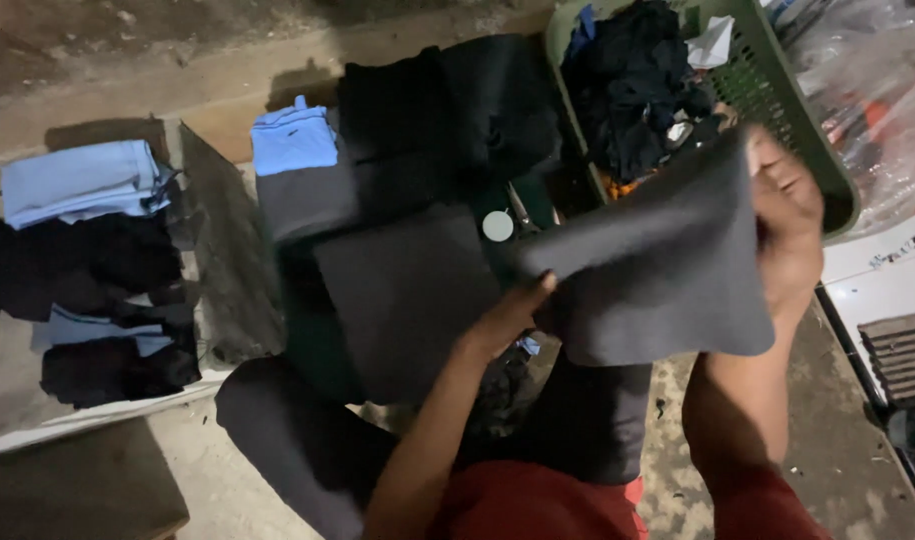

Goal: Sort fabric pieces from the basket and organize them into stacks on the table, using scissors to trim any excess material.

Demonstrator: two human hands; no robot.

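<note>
**One Head Camera, Looking Steeply Down**

A single view came from the person's head, tilted down over the lap and knees toward the floor. It sat close: forearms filled the lower frame, a green basket cut the top right corner, folded clothes reached the left edge. Dim light perhaps hid farther detail.
</note>
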